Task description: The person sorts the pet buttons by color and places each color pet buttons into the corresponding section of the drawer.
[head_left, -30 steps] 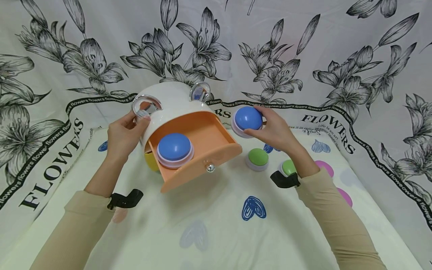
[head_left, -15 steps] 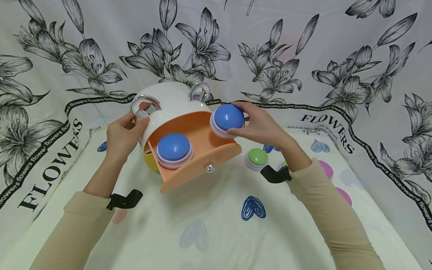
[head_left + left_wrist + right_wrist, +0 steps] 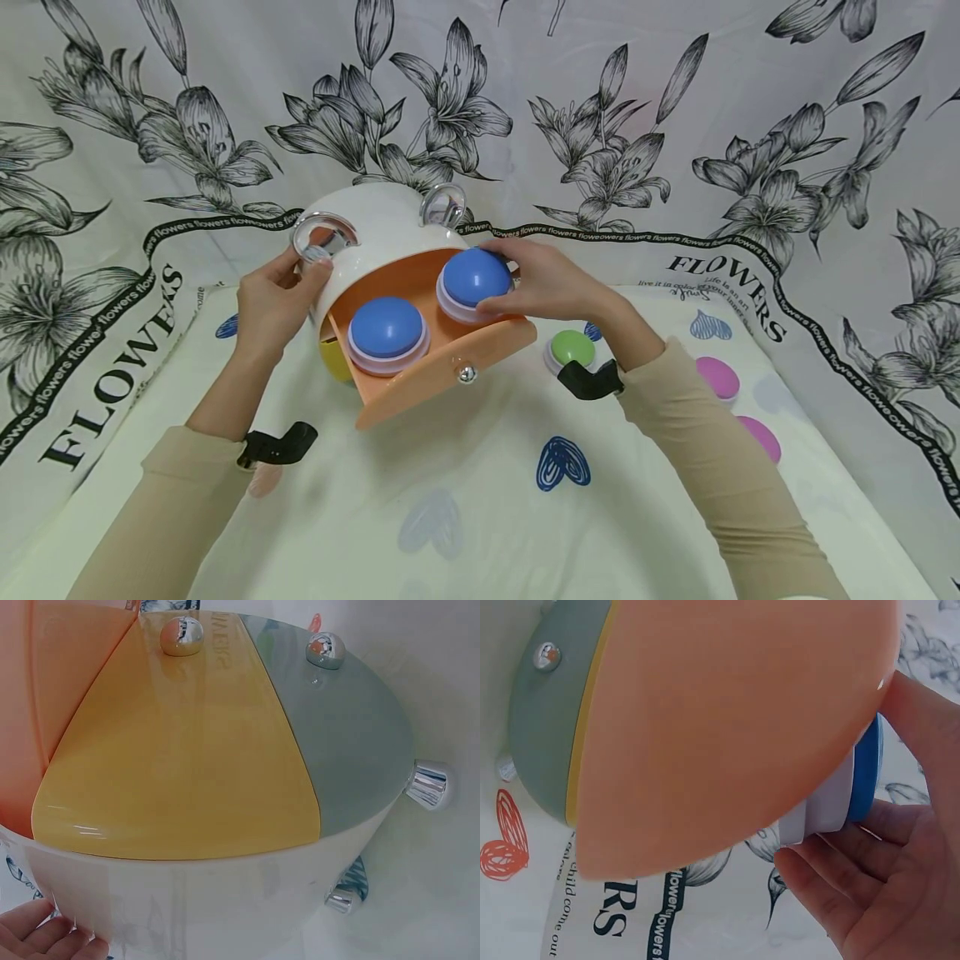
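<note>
A white dome-shaped drawer box (image 3: 382, 212) with chrome rings stands tilted on the cloth, its orange drawer (image 3: 420, 390) pulled out. My left hand (image 3: 272, 308) grips the box's left side by the chrome ring (image 3: 325, 235). In my right hand (image 3: 558, 279) is a round blue-topped button (image 3: 476, 277) with a pale base, held by thumb and fingers over the drawer's right part. A second blue-topped button (image 3: 386, 327) sits in the drawer's left part. The left wrist view shows the shut yellow drawer (image 3: 176, 750) and green drawer (image 3: 345, 735).
A green-topped button (image 3: 573, 347) stands right of the drawer, partly behind my right wrist's black camera mount (image 3: 588, 381). Two pink-topped discs, one higher (image 3: 717, 377) and one lower, lie beside my right sleeve. A flower-printed curtain (image 3: 585, 108) hangs behind.
My right hand has moved left and down, carrying the blue-topped button from beside the box to over the open drawer. The left hand and the box have stayed put.
</note>
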The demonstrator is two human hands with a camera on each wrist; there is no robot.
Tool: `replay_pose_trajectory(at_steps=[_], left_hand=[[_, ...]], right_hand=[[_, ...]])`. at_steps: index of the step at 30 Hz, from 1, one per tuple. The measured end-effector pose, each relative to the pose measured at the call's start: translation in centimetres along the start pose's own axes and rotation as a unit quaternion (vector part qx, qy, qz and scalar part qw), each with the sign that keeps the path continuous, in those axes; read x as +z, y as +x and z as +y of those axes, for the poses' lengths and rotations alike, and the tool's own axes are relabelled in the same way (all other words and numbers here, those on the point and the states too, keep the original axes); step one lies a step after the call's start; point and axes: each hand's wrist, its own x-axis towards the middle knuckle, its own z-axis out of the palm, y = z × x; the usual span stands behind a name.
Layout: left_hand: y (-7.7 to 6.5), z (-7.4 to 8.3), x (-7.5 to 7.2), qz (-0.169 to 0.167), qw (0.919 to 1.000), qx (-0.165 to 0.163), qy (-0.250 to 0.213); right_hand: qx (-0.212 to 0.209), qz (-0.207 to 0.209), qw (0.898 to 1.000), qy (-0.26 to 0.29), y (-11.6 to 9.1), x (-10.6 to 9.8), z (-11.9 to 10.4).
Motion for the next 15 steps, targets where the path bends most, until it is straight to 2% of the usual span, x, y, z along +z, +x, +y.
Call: replay_pose_trajectory(at_steps=[6,15], left_hand=[[0.0,0.0,0.0,0.001,1.0,-0.003,0.0],[0.0,0.0,0.0,0.004,1.0,-0.001,0.004]], right_hand=[[-0.012,-0.018,1.0,-0.001,0.6,0.3,-0.3],[-0.002,-0.048,0.999,-0.008,1.3,0.9,-0.4]])
